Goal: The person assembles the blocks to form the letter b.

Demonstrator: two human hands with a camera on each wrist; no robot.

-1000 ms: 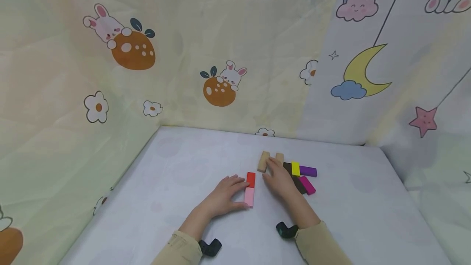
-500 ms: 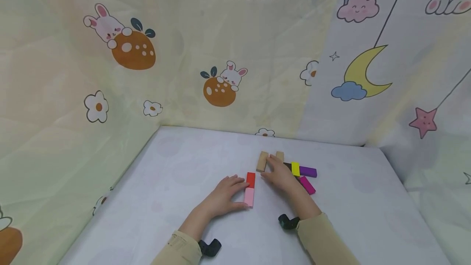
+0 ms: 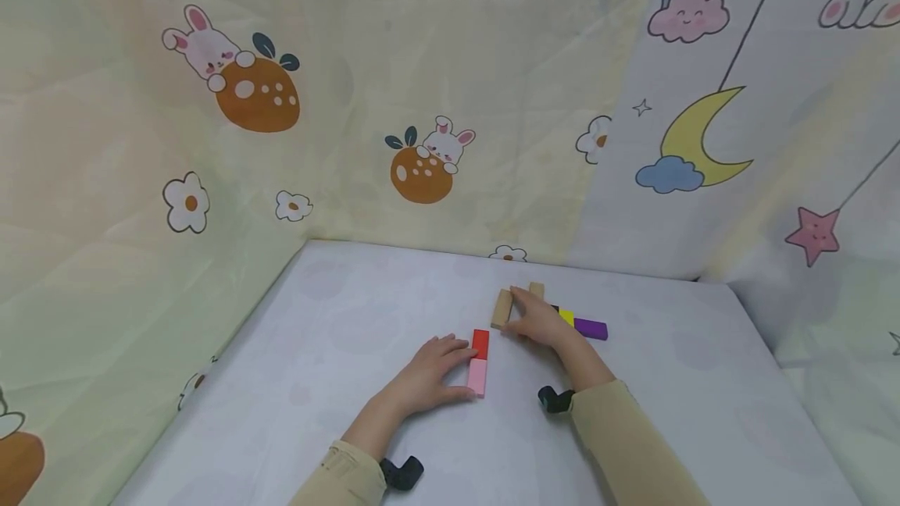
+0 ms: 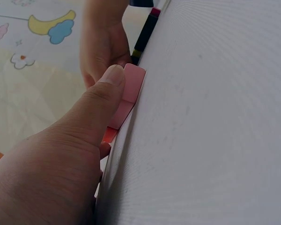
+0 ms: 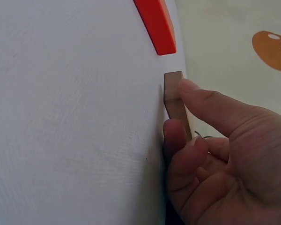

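pink block [image 3: 477, 378] lies end to end with a red block [image 3: 481, 343], both smooth-sided, touched by the loosely spread left grip [image 3: 430, 373]; rightward, the half-closed right grip [image 3: 537, 322] pinches an oblong wooden block [image 3: 501, 309]. a purple block [image 3: 591, 329] lies farther right on the whitish counter [image 3: 337, 326], before a wrinkled, cartoon-printed backdrop [image 3: 506, 76].

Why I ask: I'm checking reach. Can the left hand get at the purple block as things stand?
Probably not directly: the right hand and its forearm lie between the left hand and the purple block. The left thumb also touches the pink block.
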